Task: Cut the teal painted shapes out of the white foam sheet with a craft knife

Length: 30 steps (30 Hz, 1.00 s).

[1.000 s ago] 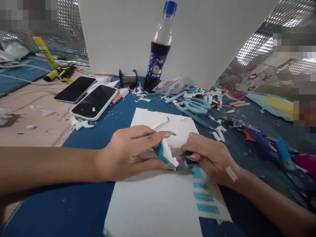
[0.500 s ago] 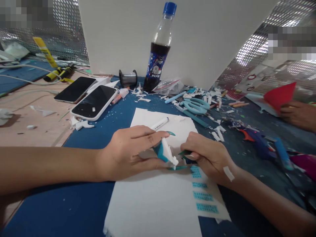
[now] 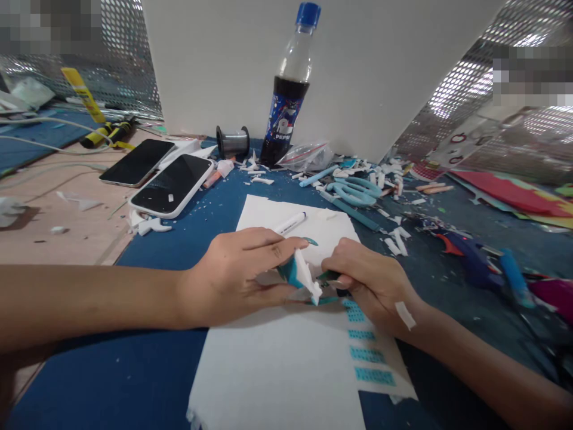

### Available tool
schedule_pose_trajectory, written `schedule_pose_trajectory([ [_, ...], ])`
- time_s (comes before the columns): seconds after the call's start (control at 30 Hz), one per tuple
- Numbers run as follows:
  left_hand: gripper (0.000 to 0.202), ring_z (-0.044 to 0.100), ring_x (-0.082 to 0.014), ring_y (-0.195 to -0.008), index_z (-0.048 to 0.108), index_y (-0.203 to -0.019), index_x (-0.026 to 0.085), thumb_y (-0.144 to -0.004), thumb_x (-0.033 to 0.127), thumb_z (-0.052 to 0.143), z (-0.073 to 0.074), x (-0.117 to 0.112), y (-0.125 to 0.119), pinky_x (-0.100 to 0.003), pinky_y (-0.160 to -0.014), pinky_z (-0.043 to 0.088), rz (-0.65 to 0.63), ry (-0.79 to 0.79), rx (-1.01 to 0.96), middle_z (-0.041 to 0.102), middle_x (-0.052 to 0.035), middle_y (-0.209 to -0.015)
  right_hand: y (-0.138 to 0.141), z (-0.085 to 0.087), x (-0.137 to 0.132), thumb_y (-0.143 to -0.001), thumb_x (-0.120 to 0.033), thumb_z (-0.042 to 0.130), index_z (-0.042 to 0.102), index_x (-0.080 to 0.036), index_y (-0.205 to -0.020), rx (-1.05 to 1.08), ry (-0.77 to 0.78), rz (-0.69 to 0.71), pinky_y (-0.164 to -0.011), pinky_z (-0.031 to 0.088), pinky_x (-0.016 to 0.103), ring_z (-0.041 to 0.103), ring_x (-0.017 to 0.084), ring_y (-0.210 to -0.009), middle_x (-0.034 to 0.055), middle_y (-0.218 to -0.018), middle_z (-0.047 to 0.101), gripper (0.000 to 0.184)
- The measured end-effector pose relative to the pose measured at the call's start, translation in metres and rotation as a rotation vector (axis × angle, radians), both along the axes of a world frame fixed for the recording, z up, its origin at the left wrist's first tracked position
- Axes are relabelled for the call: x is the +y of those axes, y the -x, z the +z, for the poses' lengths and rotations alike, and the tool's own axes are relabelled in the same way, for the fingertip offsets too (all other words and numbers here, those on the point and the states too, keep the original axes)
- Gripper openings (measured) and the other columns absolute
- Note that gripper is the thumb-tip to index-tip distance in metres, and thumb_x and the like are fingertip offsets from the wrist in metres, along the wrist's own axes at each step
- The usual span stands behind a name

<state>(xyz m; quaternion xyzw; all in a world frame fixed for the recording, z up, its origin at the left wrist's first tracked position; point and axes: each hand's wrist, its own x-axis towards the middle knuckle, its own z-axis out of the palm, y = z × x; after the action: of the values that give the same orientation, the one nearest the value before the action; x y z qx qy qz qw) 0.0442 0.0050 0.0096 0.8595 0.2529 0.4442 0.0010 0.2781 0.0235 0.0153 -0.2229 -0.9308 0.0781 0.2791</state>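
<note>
Cluttered counter [image 3: 67,239] with blue mat [image 3: 147,358], white wall behind. Near centre, on white foam sheet [image 3: 277,364]: teal-and-white foam piece [image 3: 301,276], small, bent, ragged white edge up, teal face toward left. Pinched by left hand [image 3: 242,278], fingers clenched on it. Right hand [image 3: 373,283] close on its right, fingers closed around small dark tool [image 3: 333,276], kind unclear. Marker [image 3: 290,223] just beyond; cola bottle [image 3: 289,89] and scissors [image 3: 356,191] far.

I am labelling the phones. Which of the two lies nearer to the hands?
The phone with the white case, at the edge of the blue mat, nearer the left hand. The dark-edged phone lies behind it on the wooden table.
</note>
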Motion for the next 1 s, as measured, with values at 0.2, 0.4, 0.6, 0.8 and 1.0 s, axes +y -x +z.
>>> schedule_pose_trajectory([
  [0.2, 0.029, 0.067, -0.0114, -0.078, 0.061, -0.107, 0.012, -0.09, 0.035, 0.058, 0.001, -0.002, 0.0, -0.017, -0.07, 0.053, 0.011, -0.003, -0.001, 0.069, -0.0059, -0.084, -0.003, 0.002, -0.001, -0.1, -0.03, 0.029, 0.052, -0.017, -0.081, -0.036, 0.003, -0.003, -0.055, 0.033, 0.026, 0.041, 0.014, -0.059, 0.001, -0.061, 0.046, 0.033],
  [0.4, 0.028, 0.066, -0.0118, -0.076, 0.062, -0.106, 0.009, -0.09, 0.032, 0.059, 0.001, -0.001, 0.0, -0.019, -0.067, 0.054, -0.011, 0.002, -0.022, 0.068, -0.007, -0.082, -0.005, 0.001, 0.002, -0.1, -0.027, 0.029, 0.051, -0.017, -0.083, -0.025, -0.006, 0.015, -0.054, 0.033, 0.025, 0.039, 0.013, -0.058, 0.0006, -0.062, 0.047, 0.03],
  [0.6, 0.032, 0.064, -0.0116, -0.073, 0.061, -0.106, 0.01, -0.09, 0.038, 0.058, -0.001, 0.0, 0.0, -0.02, -0.064, 0.054, -0.003, -0.032, -0.006, 0.068, -0.0073, -0.082, -0.003, 0.004, -0.002, -0.099, -0.025, 0.032, 0.051, -0.017, -0.081, -0.077, 0.021, -0.016, -0.055, 0.033, 0.026, 0.04, 0.014, -0.06, 0.0008, -0.062, 0.046, 0.028],
  [0.8, 0.032, 0.066, -0.012, -0.074, 0.061, -0.104, 0.009, -0.091, 0.038, 0.056, -0.001, 0.001, -0.001, -0.019, -0.064, 0.053, 0.009, -0.041, 0.009, 0.069, -0.0072, -0.082, 0.0, -0.004, 0.0, -0.098, -0.019, 0.032, 0.051, -0.017, -0.084, 0.009, -0.032, 0.009, -0.053, 0.033, 0.025, 0.039, 0.013, -0.059, 0.0, -0.062, 0.043, 0.024],
  [1.0, 0.032, 0.066, -0.0116, -0.075, 0.061, -0.105, 0.009, -0.092, 0.037, 0.055, 0.001, 0.0, -0.001, -0.018, -0.066, 0.053, 0.009, -0.038, 0.025, 0.068, -0.0066, -0.081, 0.0, -0.003, 0.001, -0.099, -0.023, 0.032, 0.052, -0.017, -0.082, -0.025, -0.004, -0.003, -0.054, 0.034, 0.026, 0.04, 0.014, -0.058, 0.0004, -0.062, 0.044, 0.027],
])
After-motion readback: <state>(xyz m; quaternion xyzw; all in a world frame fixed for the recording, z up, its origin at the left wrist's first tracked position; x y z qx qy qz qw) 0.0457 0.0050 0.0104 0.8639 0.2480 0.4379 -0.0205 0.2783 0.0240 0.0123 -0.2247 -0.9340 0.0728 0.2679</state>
